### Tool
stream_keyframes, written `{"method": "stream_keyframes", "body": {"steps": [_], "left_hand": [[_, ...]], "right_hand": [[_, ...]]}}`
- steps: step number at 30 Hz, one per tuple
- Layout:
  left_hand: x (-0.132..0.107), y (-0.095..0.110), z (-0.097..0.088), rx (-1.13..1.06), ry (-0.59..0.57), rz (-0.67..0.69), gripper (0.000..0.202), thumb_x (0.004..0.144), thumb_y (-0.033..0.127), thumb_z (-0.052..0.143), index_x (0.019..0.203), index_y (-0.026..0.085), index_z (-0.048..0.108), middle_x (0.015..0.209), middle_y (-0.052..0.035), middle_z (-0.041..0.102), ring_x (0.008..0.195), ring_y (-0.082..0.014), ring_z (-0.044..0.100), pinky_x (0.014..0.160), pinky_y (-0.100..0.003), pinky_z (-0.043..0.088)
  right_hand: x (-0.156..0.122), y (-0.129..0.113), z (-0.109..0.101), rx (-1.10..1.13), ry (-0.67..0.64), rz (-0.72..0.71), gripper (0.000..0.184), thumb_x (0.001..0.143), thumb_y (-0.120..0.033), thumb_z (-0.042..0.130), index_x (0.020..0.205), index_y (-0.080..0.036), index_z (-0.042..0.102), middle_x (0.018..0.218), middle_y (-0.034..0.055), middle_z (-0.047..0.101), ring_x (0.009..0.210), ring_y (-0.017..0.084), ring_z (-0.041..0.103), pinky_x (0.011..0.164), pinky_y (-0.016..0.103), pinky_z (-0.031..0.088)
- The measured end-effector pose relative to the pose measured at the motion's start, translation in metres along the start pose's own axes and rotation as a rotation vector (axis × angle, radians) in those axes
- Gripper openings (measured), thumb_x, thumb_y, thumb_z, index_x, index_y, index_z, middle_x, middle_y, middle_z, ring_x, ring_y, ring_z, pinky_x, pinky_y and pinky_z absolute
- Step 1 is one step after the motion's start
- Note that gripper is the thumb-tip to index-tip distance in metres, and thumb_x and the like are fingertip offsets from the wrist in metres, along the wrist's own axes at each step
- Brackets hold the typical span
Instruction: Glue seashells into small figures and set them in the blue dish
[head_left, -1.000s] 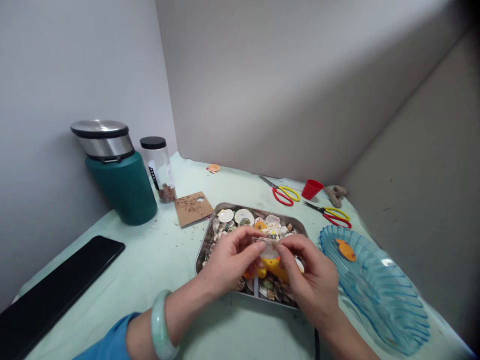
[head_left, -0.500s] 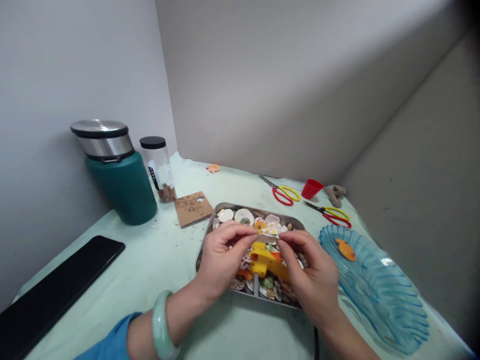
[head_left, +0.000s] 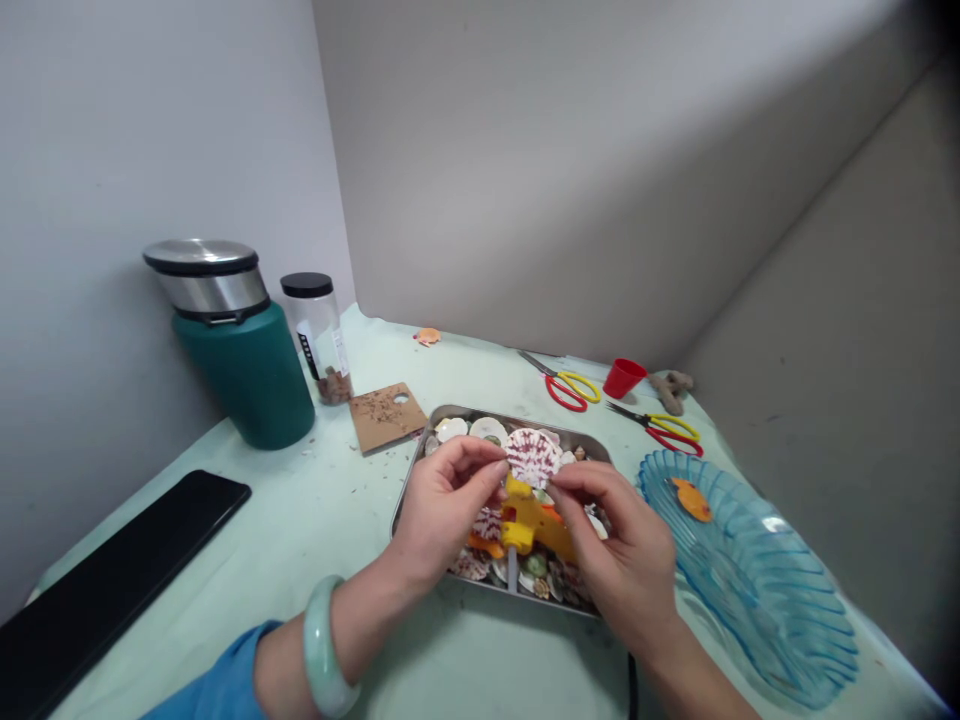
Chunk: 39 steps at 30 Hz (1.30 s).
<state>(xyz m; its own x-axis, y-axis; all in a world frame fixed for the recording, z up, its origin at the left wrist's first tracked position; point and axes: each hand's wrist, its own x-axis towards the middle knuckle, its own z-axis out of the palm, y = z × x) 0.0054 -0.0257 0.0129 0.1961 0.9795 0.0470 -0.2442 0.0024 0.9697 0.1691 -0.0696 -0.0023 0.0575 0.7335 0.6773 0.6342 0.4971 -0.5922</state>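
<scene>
A white scallop shell with purple-red markings [head_left: 533,457] is held upright above the metal tray [head_left: 457,408], its patterned face towards me. My left hand [head_left: 450,500] pinches its left edge between thumb and fingers; a pale green bangle [head_left: 324,645] circles that wrist. At the shell's lower right edge, my right hand [head_left: 619,540] is closed in a pinch on it. Just below lies a yellow glue gun [head_left: 536,525], resting across the tray over many assorted shells. My right hand hides part of its body.
On the right stands a blue ribbed dish [head_left: 780,570] with an orange shell piece [head_left: 691,499] in it. Behind are scissors [head_left: 566,388], pointed snips [head_left: 660,428] and a red cup [head_left: 624,378]. At left are a brown card [head_left: 386,420], clear jar [head_left: 322,340], green bottle [head_left: 247,380] and black slab [head_left: 127,590].
The scallop shell has been tilted up: it was seen nearly edge-on, and now its purple-marked face shows. Both hands keep about the same place over the tray.
</scene>
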Motion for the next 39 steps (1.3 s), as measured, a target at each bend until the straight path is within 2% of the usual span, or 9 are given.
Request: {"method": "stream_keyframes", "body": {"steps": [5,9,16,20,28,39], "left_hand": [[0.0004,-0.0034,-0.0019,-0.048,-0.025,-0.004,0.018,0.075,0.024,0.069,0.086,0.015,0.057,0.065,0.0037,0.062,0.054,-0.0071,0.059,0.054,-0.017,0.048],[0.0011,-0.0051,-0.0026,-0.053,-0.055,-0.002,0.018,0.076,0.023,0.067,0.09,0.014,0.06,0.068,0.0025,0.064,0.054,-0.0065,0.059,0.053,-0.016,0.048],[0.0021,-0.0065,-0.0038,-0.03,-0.09,-0.04,0.02,0.08,0.025,0.064,0.096,0.014,0.063,0.057,0.0027,0.063,0.053,-0.0074,0.059,0.055,-0.016,0.047],[0.0017,-0.0042,-0.0027,0.007,-0.077,-0.092,0.019,0.079,0.027,0.064,0.09,0.011,0.066,0.053,0.0013,0.063,0.05,-0.0076,0.058,0.054,-0.016,0.046],[0.0008,-0.0013,0.0003,0.004,-0.058,-0.112,0.019,0.076,0.027,0.066,0.086,0.012,0.065,0.052,0.0019,0.061,0.049,-0.0073,0.056,0.053,-0.016,0.045],[0.0014,-0.0046,-0.0027,-0.062,-0.114,-0.123,0.018,0.077,0.028,0.066,0.087,0.013,0.061,0.051,0.0025,0.061,0.049,-0.0076,0.056,0.055,-0.018,0.046]], "right_hand": [[-0.0056,0.0077,0.0025,0.043,0.023,0.205,0.01,0.086,-0.022,0.06,0.095,-0.023,0.058,0.083,0.0003,0.063,0.069,0.014,0.06,0.067,0.029,0.049],[-0.0051,0.0082,0.0028,0.068,0.034,0.261,0.014,0.087,-0.025,0.059,0.1,-0.024,0.057,0.088,0.0014,0.064,0.073,0.015,0.062,0.07,0.03,0.05],[-0.0049,0.0051,0.0018,0.031,-0.005,0.202,0.005,0.088,-0.023,0.057,0.092,-0.024,0.059,0.081,-0.0018,0.062,0.066,0.012,0.06,0.065,0.026,0.048],[-0.0049,0.0049,0.0008,0.047,0.014,0.186,0.004,0.088,-0.022,0.057,0.091,-0.024,0.059,0.083,-0.0011,0.062,0.069,0.013,0.06,0.066,0.026,0.048],[-0.0037,0.0066,0.0022,0.042,0.043,0.217,0.006,0.087,-0.024,0.058,0.092,-0.023,0.061,0.086,0.0012,0.064,0.074,0.015,0.062,0.068,0.029,0.049],[-0.0034,0.0036,-0.0004,0.034,-0.012,0.21,0.006,0.088,-0.026,0.057,0.093,-0.024,0.061,0.081,-0.0012,0.063,0.067,0.013,0.06,0.067,0.027,0.047]]}}
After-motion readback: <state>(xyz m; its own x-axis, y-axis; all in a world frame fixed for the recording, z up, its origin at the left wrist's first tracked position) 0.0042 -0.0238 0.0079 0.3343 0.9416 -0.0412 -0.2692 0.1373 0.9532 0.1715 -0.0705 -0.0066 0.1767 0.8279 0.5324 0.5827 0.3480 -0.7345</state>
